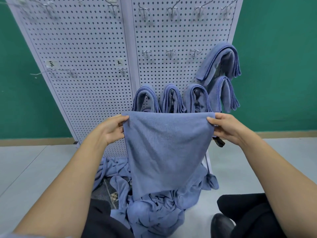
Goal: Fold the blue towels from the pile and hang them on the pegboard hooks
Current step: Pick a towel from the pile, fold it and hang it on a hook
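While five folded towels (173, 100) already hang on the lower right hooks of the pegboard (82, 66), the person holds a towel (168, 145) spread out in front of it, above the pile (154, 208) on the floor. The left hand (114, 129) pinches the top left corner and the right hand (224, 128) pinches the top right one. The folding step seems just begun. Next, the corners likely need bringing together to halve the cloth, keeping edges aligned, before draping it over a free hook (170, 53).
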